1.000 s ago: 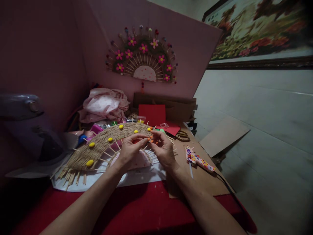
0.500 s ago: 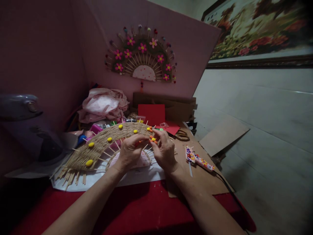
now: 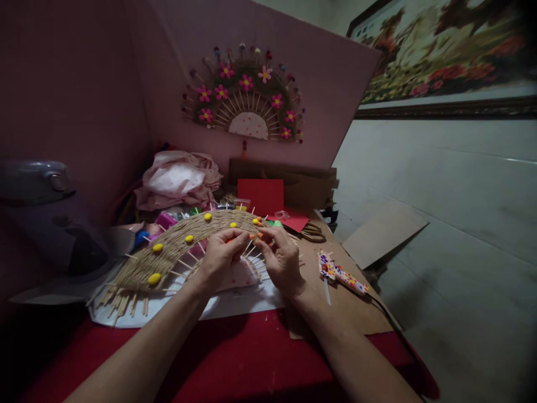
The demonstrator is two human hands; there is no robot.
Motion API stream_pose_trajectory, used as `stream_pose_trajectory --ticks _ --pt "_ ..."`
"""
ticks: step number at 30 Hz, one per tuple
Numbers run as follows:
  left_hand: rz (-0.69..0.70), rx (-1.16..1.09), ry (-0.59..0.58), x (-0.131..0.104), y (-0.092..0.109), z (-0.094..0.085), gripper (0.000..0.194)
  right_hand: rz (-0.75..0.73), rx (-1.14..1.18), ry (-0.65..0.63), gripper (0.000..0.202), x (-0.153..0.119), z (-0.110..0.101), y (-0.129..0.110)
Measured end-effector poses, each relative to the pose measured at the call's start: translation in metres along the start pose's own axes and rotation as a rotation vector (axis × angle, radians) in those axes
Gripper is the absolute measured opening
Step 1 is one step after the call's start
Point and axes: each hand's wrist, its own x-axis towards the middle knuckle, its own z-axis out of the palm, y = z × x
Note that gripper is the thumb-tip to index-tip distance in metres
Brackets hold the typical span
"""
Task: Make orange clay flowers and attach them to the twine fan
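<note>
A fan-shaped piece of woven twine [image 3: 176, 250] with thin sticks and several yellow ovals lies on white sheeting. Over its right part, my left hand [image 3: 224, 254] has thumb and fingers pinched together, with a bit of orange showing at them. Close beside it, my right hand [image 3: 282, 260] is pinched at a small orange piece [image 3: 259, 235]. The fingers cover most of what they hold. Other orange pieces show on the twine just behind the right fingertips.
A flower-patterned glue gun [image 3: 342, 275] rests on cardboard [image 3: 356, 313] at the right, its cord trailing forward. Behind are red card [image 3: 260, 196] and crumpled pink cloth [image 3: 178, 179]. A finished flowered fan [image 3: 248, 124] hangs on the pink backing.
The yellow-centred orange piece between my fingertips is now mostly hidden, with only orange bits showing. Both hands remain in nearly the same place, fingers shifted slightly.
</note>
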Motion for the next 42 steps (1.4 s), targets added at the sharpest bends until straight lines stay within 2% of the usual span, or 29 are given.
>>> stream_pose_trajectory --ticks 6,14,20,24,31,34,42 --pt "-0.098 -0.076 -0.083 -0.0034 -0.0033 0.0022 0.033 -0.043 0.087 0.022 0.004 0.0002 0.0016 0.0008" --pt "-0.124 -0.133 -0.077 -0.0039 -0.0003 0.0036 0.031 -0.046 0.067 -0.015 0.01 -0.0011 0.0008 0.0001" --pt "-0.142 -0.162 -0.098 -0.0032 -0.0038 0.0021 0.031 -0.06 0.114 0.043 0.007 -0.0009 0.0022 0.0011" --pt "-0.163 -0.184 -0.111 -0.0023 -0.0048 0.0014 0.028 -0.062 0.12 0.034 0.006 -0.0006 0.0026 0.0016" --pt "-0.173 -0.209 -0.144 -0.0038 -0.0041 0.0014 0.034 -0.067 0.116 0.027 0.006 -0.0013 0.0017 0.0012" --pt "-0.168 -0.219 -0.141 -0.0041 -0.0033 0.0015 0.032 -0.04 0.087 0.021 0.011 -0.0016 0.0012 0.0009" --pt "-0.155 -0.178 -0.132 -0.0036 -0.0035 0.0024 0.035 -0.05 0.086 0.004 0.005 -0.0014 0.0008 -0.0002"
